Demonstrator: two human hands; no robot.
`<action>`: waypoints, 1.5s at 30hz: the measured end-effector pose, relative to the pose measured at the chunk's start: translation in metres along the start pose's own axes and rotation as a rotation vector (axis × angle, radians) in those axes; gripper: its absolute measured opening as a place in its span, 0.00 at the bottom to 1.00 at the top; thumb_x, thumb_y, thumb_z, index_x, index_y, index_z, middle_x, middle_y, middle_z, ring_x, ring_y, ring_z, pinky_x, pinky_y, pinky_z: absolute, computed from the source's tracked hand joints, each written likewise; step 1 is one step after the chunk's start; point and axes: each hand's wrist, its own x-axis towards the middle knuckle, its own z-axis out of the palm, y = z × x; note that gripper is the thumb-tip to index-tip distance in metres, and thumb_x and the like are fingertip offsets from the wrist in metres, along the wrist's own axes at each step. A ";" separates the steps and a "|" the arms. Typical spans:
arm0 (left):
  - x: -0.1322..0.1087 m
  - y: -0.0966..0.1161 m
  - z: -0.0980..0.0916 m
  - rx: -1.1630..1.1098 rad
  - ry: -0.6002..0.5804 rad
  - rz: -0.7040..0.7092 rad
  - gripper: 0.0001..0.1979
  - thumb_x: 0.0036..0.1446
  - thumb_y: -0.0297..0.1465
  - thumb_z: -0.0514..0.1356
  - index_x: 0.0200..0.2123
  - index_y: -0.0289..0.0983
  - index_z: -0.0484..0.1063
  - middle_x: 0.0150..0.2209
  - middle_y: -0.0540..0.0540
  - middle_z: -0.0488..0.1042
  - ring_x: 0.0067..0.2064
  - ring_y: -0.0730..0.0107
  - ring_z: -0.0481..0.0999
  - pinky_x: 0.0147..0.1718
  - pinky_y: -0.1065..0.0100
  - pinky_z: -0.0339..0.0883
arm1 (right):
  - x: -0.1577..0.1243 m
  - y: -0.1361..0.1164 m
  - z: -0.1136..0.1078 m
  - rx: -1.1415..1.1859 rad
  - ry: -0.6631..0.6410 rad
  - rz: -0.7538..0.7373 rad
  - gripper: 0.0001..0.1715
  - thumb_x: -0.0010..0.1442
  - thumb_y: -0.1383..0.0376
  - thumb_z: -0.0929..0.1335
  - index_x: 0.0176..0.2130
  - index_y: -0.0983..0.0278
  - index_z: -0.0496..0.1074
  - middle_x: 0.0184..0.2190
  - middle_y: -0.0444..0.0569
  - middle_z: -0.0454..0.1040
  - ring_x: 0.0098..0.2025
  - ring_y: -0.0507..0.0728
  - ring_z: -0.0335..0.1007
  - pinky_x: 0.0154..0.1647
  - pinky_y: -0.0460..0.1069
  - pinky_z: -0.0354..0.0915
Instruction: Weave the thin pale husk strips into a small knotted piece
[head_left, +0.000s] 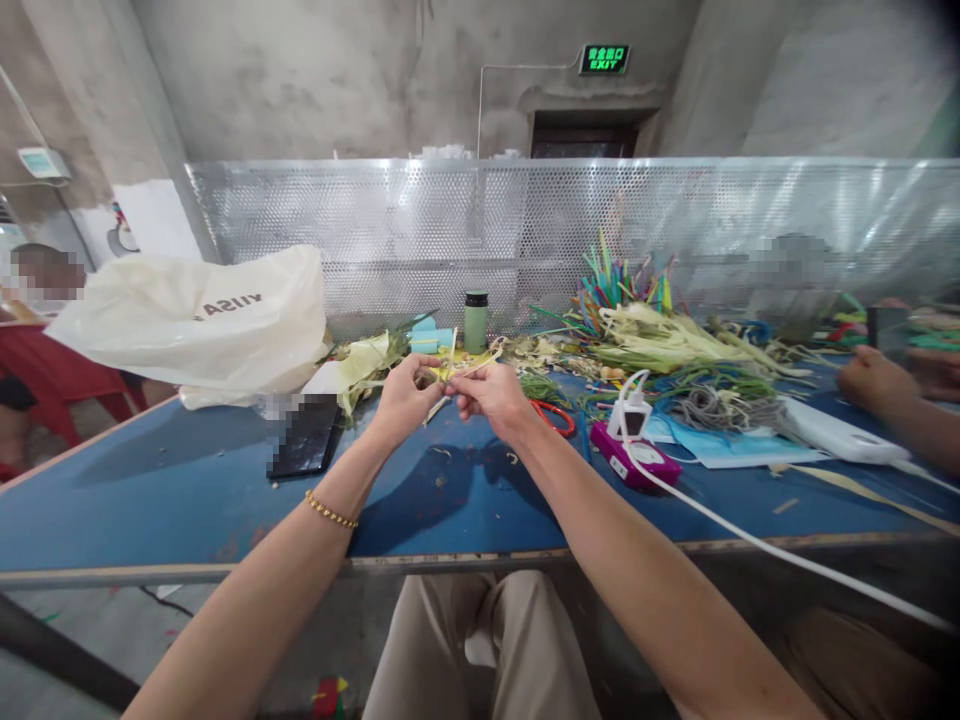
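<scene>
Pale yellow-green husk strips are held up between my two hands above the blue table, one end sticking upward and another out to the right. My left hand is closed in a pinch on their left side. Pressed together at the crossing point, the fingers of my right hand pinch the same strips from the right. The fingers partly hide how the strips are joined. Just beyond my hands stands a green bottle with a dark lid, beside light blue rolls.
Left are a white plastic bag and a dark tablet-like device. Husks, coloured strips, grey cord and a red-handled tool lie right. A white cable runs from a purple power strip. Another person's hand is far right.
</scene>
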 end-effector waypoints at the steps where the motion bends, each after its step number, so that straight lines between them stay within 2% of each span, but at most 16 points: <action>1: 0.000 0.000 0.000 -0.002 0.001 0.002 0.17 0.46 0.29 0.63 0.41 0.34 0.70 0.25 0.52 0.70 0.26 0.73 0.66 0.26 0.71 0.57 | 0.000 0.000 0.000 0.008 -0.002 0.004 0.05 0.51 0.73 0.71 0.25 0.70 0.72 0.19 0.46 0.74 0.14 0.47 0.62 0.12 0.43 0.64; 7: 0.000 0.004 0.000 0.007 0.015 -0.022 0.16 0.46 0.28 0.62 0.41 0.34 0.70 0.26 0.51 0.70 0.27 0.73 0.67 0.27 0.71 0.58 | -0.002 -0.001 0.000 0.064 -0.028 0.029 0.06 0.50 0.73 0.73 0.27 0.69 0.71 0.21 0.46 0.75 0.15 0.46 0.62 0.12 0.42 0.62; 13: 0.000 0.006 -0.001 -0.026 0.025 -0.027 0.16 0.46 0.27 0.62 0.41 0.34 0.70 0.26 0.51 0.70 0.26 0.73 0.68 0.27 0.71 0.59 | 0.001 0.000 -0.003 0.121 -0.007 0.037 0.02 0.52 0.74 0.68 0.29 0.69 0.71 0.24 0.48 0.77 0.15 0.46 0.62 0.12 0.42 0.60; 22: 0.001 0.004 0.000 -0.027 0.039 -0.007 0.16 0.46 0.27 0.62 0.41 0.34 0.70 0.25 0.51 0.71 0.27 0.72 0.69 0.28 0.70 0.60 | 0.002 -0.004 -0.003 0.329 0.013 0.058 0.03 0.49 0.74 0.67 0.29 0.69 0.69 0.19 0.42 0.71 0.12 0.43 0.51 0.10 0.40 0.47; 27: 0.002 0.002 0.000 0.002 0.049 -0.008 0.16 0.45 0.26 0.62 0.41 0.34 0.70 0.25 0.51 0.70 0.27 0.72 0.69 0.28 0.70 0.60 | 0.006 -0.010 -0.009 0.391 0.128 0.016 0.06 0.48 0.76 0.65 0.30 0.68 0.68 0.17 0.40 0.68 0.12 0.43 0.51 0.10 0.41 0.47; 31: 0.002 -0.001 0.000 0.044 0.034 0.009 0.16 0.46 0.27 0.62 0.41 0.34 0.70 0.26 0.50 0.71 0.27 0.72 0.68 0.28 0.70 0.59 | 0.005 -0.014 -0.011 0.410 0.102 0.028 0.09 0.48 0.77 0.65 0.32 0.68 0.68 0.16 0.38 0.66 0.11 0.43 0.48 0.10 0.40 0.45; 34: 0.002 -0.003 0.000 0.071 0.027 0.021 0.16 0.46 0.27 0.62 0.41 0.34 0.71 0.26 0.51 0.71 0.27 0.73 0.67 0.27 0.70 0.58 | 0.002 -0.014 -0.011 0.436 0.076 0.029 0.07 0.50 0.77 0.63 0.32 0.69 0.68 0.16 0.39 0.65 0.12 0.44 0.50 0.11 0.41 0.48; 38: 0.001 -0.003 0.001 0.060 0.003 0.010 0.16 0.47 0.27 0.61 0.42 0.34 0.70 0.24 0.52 0.70 0.25 0.73 0.66 0.26 0.71 0.56 | 0.002 -0.013 -0.009 0.418 0.089 0.000 0.08 0.54 0.78 0.61 0.31 0.70 0.68 0.18 0.44 0.69 0.15 0.48 0.62 0.14 0.44 0.60; 41: 0.000 0.000 0.002 0.051 -0.001 0.004 0.15 0.46 0.27 0.62 0.41 0.34 0.70 0.23 0.52 0.69 0.25 0.73 0.67 0.25 0.71 0.56 | 0.003 -0.010 -0.009 0.396 0.099 0.007 0.06 0.59 0.73 0.62 0.31 0.70 0.68 0.19 0.46 0.70 0.17 0.50 0.67 0.17 0.45 0.64; 43: 0.000 0.001 0.002 0.060 -0.004 0.008 0.15 0.46 0.26 0.61 0.41 0.34 0.70 0.24 0.52 0.70 0.25 0.73 0.67 0.25 0.71 0.56 | 0.004 -0.009 -0.008 0.390 0.101 -0.008 0.10 0.63 0.69 0.62 0.31 0.69 0.67 0.19 0.46 0.70 0.18 0.50 0.67 0.17 0.45 0.65; 45: 0.000 0.001 0.002 0.072 -0.011 0.006 0.16 0.46 0.26 0.61 0.41 0.34 0.70 0.24 0.52 0.70 0.25 0.73 0.67 0.26 0.70 0.56 | 0.005 -0.007 -0.008 0.382 0.095 -0.040 0.11 0.64 0.69 0.61 0.31 0.69 0.68 0.20 0.46 0.71 0.18 0.50 0.68 0.18 0.45 0.66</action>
